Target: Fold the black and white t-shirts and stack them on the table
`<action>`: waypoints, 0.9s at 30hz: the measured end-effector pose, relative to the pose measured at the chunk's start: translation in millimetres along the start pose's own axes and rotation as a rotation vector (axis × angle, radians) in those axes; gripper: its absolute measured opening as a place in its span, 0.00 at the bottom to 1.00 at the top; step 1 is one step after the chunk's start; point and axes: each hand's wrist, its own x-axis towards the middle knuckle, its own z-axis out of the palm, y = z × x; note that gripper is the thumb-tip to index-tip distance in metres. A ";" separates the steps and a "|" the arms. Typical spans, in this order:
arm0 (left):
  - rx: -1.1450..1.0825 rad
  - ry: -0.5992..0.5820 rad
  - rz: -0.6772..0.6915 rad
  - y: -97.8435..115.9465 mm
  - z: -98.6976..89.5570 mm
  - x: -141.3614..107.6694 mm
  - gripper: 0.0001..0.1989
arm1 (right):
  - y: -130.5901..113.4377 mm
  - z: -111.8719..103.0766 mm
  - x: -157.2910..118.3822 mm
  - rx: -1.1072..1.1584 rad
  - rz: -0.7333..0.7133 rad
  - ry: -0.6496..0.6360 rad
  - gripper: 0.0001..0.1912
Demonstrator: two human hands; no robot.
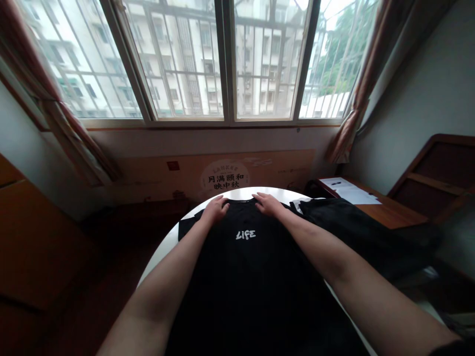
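A black T-shirt (256, 282) with a small white print on it lies spread over a round white table (163, 254). Its collar points to the far edge and its hem runs toward me. Beside the collar, on the left shoulder of the cloth, rests my left hand (215, 210), its fingers extended forward and nothing visible in them. My right hand (267, 203) lies on the other side of the collar with fingers apart. Both palms face down and are hidden. More black clothing (352, 230) with a white patch sits right of my right forearm.
Behind the table stands a wide printed panel (178, 173) below a barred window (260, 64). To the right is a wooden desk (403, 213) with white papers (351, 192) on it. A wooden cabinet (33, 237) is at the left.
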 end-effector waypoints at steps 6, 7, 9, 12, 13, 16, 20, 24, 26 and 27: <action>0.108 0.085 -0.491 -74.6 -62.4 -62.1 0.28 | 25.3 -53.2 -45.3 -0.055 0.062 0.136 0.26; 0.107 0.060 -0.562 -86.3 -66.4 -70.9 0.29 | 22.4 -55.3 -51.2 -0.038 0.040 0.127 0.24; 0.077 0.007 -0.652 -103.4 -68.1 -84.0 0.29 | 4.3 -51.3 -58.0 0.001 -0.018 0.102 0.21; 0.009 -0.031 -0.686 -112.3 -59.7 -92.6 0.23 | -48.0 -28.3 -55.9 0.115 -0.124 0.065 0.23; -0.007 -0.027 -0.688 -112.1 -55.8 -93.0 0.20 | -68.4 -18.1 -53.4 0.170 -0.158 0.043 0.25; -0.037 0.020 -0.692 -110.2 -47.6 -90.3 0.14 | -121.2 12.2 -46.7 0.293 -0.214 -0.074 0.32; -0.103 0.136 -0.692 -118.5 -51.3 -82.9 0.16 | -151.0 40.0 -48.2 0.256 -0.178 -0.222 0.38; -0.164 0.193 -0.729 -135.4 -58.4 -82.8 0.16 | -150.4 53.4 -56.2 0.149 -0.164 -0.241 0.35; -0.165 0.188 -0.757 -140.1 -58.7 -89.0 0.16 | -148.8 56.9 -58.8 0.132 -0.174 -0.220 0.34; -0.156 0.180 -0.771 -140.8 -58.2 -93.5 0.17 | -148.5 58.1 -59.5 0.131 -0.176 -0.213 0.34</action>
